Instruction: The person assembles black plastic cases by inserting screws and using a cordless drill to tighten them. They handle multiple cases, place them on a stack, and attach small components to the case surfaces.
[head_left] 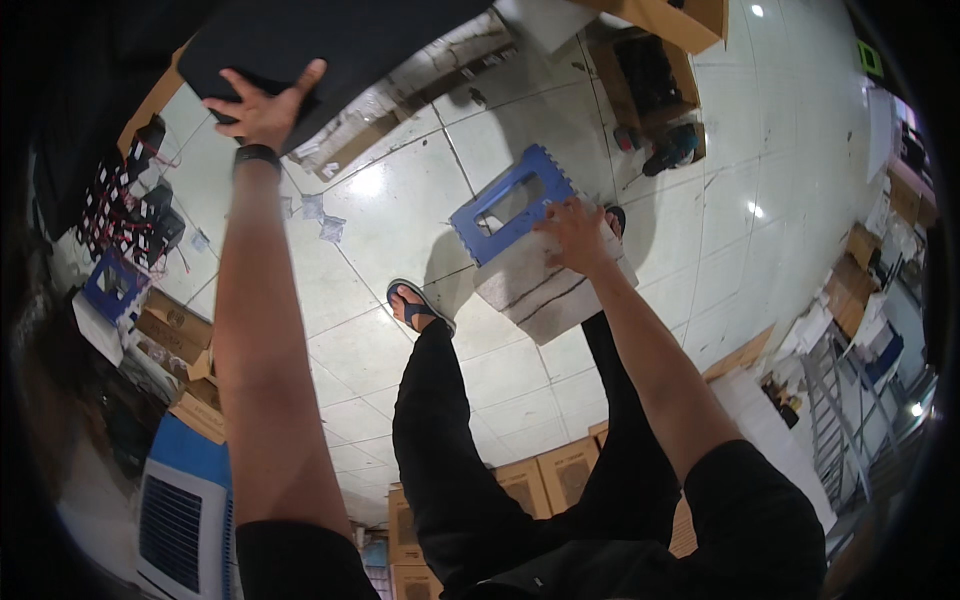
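My left hand lies with its fingers spread on a large black flat-topped object at the upper left. On the right, my right hand has bent fingers over the edge of a blue plastic frame with a rectangular opening. The frame is at the far end of a white block with a dark line along its side. Some of the right fingertips are hard to make out against the frame. Whether the block touches the floor cannot be told.
A cordless drill lies near an open carton of dark parts. Wrapped pale material sits beside the black object. Dark parts with wires are at left, above a blue-and-white cooler. Brown cartons stand behind my legs.
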